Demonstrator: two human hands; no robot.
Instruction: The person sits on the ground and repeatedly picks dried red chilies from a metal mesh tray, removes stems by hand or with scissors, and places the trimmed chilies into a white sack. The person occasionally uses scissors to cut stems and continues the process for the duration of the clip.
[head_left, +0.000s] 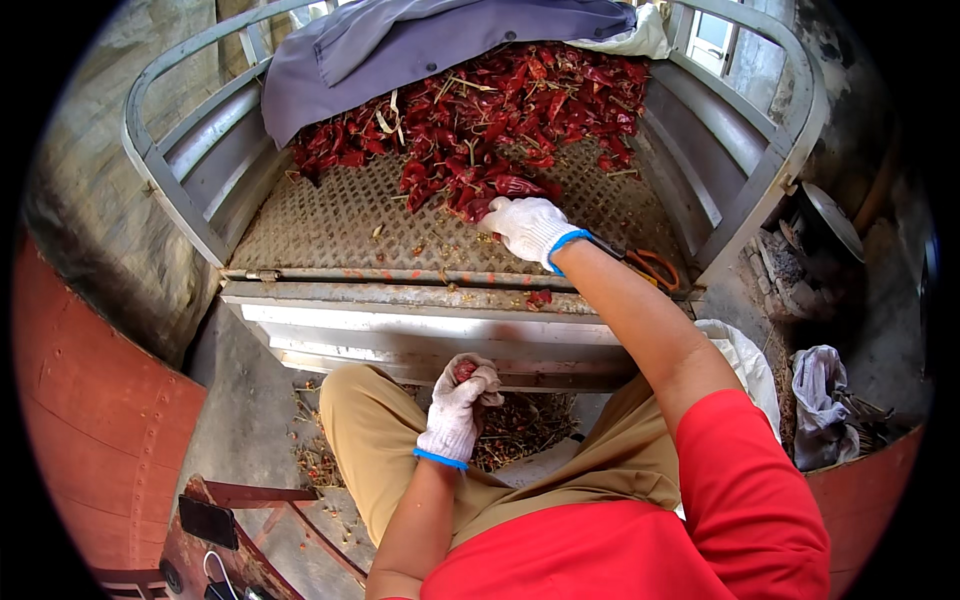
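Dried red chili peppers (517, 105) lie heaped on the textured metal floor of a cargo bed (322, 217). My right hand (525, 229), in a white knit glove with a blue cuff, reaches to the near edge of the heap; its fingertips touch the peppers there, and its grip is partly hidden. My left hand (461, 405), gloved alike, is closed around a dark red pepper (465, 370) above my lap. Orange-handled scissors or shears (652, 268) lie behind my right wrist, partly covered. A bluish-purple cloth garment (450, 45) drapes over the back of the heap.
Metal side rails (180, 187) frame the bed, with its lowered tailgate (420, 326) before my knees. Stems and scraps (525, 427) litter the floor between my legs. White sacks (742, 360) stand at right. A phone (208, 523) rests on a rusty red metal surface at lower left.
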